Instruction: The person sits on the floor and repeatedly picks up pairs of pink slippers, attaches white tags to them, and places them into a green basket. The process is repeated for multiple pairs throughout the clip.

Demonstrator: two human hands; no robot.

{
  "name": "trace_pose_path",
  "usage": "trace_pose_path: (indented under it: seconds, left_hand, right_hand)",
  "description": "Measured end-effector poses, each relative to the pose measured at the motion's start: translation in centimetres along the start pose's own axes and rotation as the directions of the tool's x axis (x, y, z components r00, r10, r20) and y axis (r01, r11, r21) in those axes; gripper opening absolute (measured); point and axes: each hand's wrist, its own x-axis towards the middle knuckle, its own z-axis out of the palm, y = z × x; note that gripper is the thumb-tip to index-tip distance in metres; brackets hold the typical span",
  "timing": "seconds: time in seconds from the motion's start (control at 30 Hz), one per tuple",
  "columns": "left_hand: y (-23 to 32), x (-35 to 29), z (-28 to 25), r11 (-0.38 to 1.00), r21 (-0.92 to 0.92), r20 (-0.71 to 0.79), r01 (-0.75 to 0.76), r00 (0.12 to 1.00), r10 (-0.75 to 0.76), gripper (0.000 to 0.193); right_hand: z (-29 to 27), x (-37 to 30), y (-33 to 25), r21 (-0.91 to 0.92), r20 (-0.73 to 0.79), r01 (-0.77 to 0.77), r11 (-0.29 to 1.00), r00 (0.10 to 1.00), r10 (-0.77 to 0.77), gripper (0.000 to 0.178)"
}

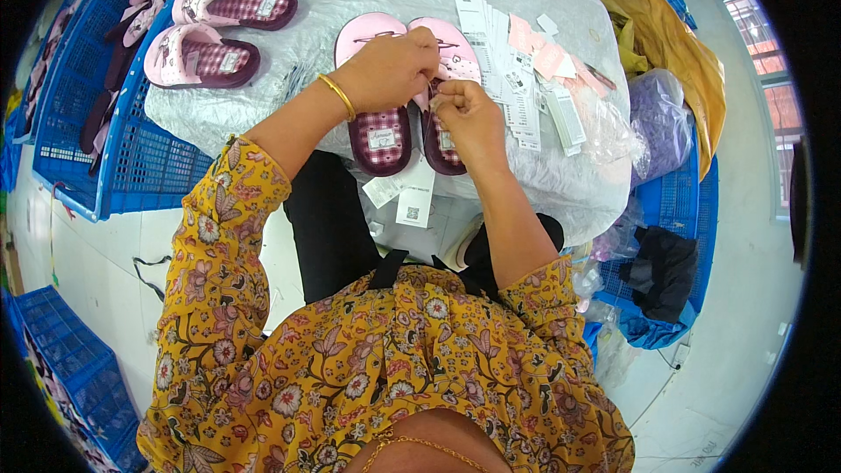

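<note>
A pair of pink slippers with checked insoles lies on the plastic-covered table before me, the left slipper (383, 142) and the right slipper (453, 42) side by side, heels toward me. My left hand (394, 70) reaches across the left slipper's upper, its fingertips pinched together between the two. Close below them, my right hand (469, 116) is also closed in a pinch, over the right slipper. Whatever thin thing the fingertips hold is too small to make out. White tags (414, 203) hang at the table's near edge below the heels.
More slippers (235, 7) stand along the table's left and far edges. Loose white and pink tags (512, 79) are spread right of the pair. Blue crates (153, 158) flank the table on the left. At the right are a purple bag (661, 118) and tan cloth (670, 44).
</note>
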Motion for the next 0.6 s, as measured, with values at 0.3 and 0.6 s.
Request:
trace_pose_path:
  seconds: [0.3, 0.6]
  left_hand:
    - [0.4, -0.6, -1.8, 0.968, -0.237, 0.004, 0.079, 0.997, -0.08, 0.007]
    - [1.1, -3.3, -2.8, 0.997, -0.073, -0.335, -0.031, 0.942, 0.005, 0.014]
  right_hand:
    - [0.5, -0.3, -1.2, 0.218, 0.021, -0.065, 0.974, 0.998, 0.062, 0.015]
    - [0.2, -0.1, 0.1, 0.317, -0.001, 0.001, 0.948, 1.0, 0.0, 0.012]
